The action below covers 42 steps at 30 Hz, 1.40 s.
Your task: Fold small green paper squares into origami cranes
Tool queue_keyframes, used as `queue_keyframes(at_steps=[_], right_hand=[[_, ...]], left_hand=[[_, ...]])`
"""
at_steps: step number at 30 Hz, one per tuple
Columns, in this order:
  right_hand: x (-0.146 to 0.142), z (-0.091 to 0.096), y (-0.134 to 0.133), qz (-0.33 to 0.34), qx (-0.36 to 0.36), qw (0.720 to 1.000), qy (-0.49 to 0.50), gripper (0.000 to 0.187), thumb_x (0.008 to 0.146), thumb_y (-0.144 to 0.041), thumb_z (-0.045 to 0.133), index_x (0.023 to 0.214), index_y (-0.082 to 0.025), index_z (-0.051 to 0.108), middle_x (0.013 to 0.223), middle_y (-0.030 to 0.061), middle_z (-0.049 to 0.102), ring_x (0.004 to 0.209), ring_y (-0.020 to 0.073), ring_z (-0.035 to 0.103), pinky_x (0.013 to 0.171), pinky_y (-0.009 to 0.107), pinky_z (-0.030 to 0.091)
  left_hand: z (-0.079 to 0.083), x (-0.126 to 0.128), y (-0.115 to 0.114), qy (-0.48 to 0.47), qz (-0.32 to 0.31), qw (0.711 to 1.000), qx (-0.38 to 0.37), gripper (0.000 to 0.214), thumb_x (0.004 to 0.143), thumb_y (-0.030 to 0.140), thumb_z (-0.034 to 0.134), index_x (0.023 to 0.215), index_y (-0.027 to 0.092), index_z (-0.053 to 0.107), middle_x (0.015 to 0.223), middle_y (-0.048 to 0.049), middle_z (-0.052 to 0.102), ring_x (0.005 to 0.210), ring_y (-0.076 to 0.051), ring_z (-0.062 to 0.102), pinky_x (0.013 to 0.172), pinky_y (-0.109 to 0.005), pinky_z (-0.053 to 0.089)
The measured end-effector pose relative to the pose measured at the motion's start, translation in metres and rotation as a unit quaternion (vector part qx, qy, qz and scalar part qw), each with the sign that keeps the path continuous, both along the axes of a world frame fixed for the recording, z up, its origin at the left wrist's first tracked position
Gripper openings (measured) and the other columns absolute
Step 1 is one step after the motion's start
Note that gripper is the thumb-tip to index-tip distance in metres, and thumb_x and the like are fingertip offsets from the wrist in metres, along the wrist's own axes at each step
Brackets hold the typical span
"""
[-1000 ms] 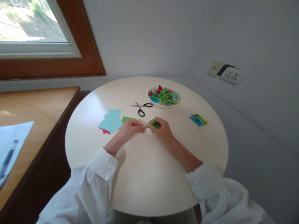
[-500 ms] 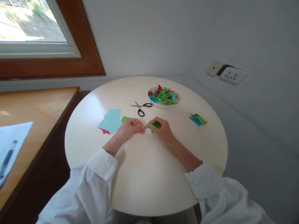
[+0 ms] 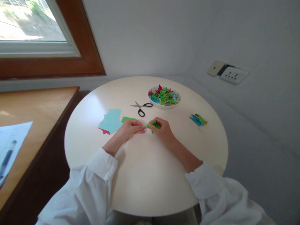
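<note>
Between my two hands is a small piece of green origami paper (image 3: 155, 123), folded into several points. Thumb and fingers of my right hand (image 3: 162, 128) are closed around its body. My left hand (image 3: 131, 128) is pinched shut at the paper's left tip, with the exact contact too small to see clearly. Just behind the left hand lies a green paper sheet (image 3: 126, 119), partly hidden by it. To its left is a stack of light blue paper squares (image 3: 111, 121), with a pink sheet (image 3: 104, 131) sticking out underneath.
Black-handled scissors (image 3: 141, 107) lie spread beyond my hands. Behind them a white bowl (image 3: 165, 107) is heaped with colourful folded paper pieces (image 3: 164, 96). Paper strips (image 3: 198, 120) lie at the right of the round white table (image 3: 145, 178). A wooden desk (image 3: 35, 103) stands at left.
Almost nothing differs. Both hands keep the same hold on the green origami paper, and the view has shifted very slightly.
</note>
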State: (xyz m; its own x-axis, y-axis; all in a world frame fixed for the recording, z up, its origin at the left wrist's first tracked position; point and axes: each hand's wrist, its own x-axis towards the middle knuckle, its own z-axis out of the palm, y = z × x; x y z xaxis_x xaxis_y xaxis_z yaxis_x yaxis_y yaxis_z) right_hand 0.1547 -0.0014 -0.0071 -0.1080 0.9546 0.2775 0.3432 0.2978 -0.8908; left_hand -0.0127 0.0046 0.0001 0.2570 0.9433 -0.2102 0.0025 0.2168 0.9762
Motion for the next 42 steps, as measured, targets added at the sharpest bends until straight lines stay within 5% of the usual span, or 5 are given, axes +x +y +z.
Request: queue_keyframes(at_steps=[23, 42], right_hand=[[-0.002, 0.002, -0.001, 0.0, -0.008, 1.0, 0.002, 0.013, 0.068, -0.027, 0.054, 0.058, -0.018, 0.052, 0.053, -0.0033, 0.05, 0.05, 0.0098, 0.042, 0.05, 0.024, 0.032], [0.0, 0.0, -0.001, 0.003, 0.029, 1.0, -0.009, 0.009, 0.069, -0.024, 0.054, 0.063, -0.017, 0.056, 0.06, -0.0009, 0.056, 0.058, 0.0119, 0.048, 0.057, 0.024, 0.037]], left_hand=[[0.002, 0.0, 0.0, -0.022, 0.011, 1.0, -0.005, 0.029, 0.052, 0.032, 0.079, 0.052, 0.012, 0.057, 0.056, -0.0038, 0.063, 0.061, -0.013, 0.062, 0.066, -0.028, 0.05], [0.011, 0.002, -0.005, -0.059, 0.006, 0.998, -0.038, 0.024, 0.051, 0.019, 0.078, 0.056, 0.012, 0.056, 0.058, -0.0016, 0.062, 0.06, -0.01, 0.061, 0.063, -0.023, 0.048]])
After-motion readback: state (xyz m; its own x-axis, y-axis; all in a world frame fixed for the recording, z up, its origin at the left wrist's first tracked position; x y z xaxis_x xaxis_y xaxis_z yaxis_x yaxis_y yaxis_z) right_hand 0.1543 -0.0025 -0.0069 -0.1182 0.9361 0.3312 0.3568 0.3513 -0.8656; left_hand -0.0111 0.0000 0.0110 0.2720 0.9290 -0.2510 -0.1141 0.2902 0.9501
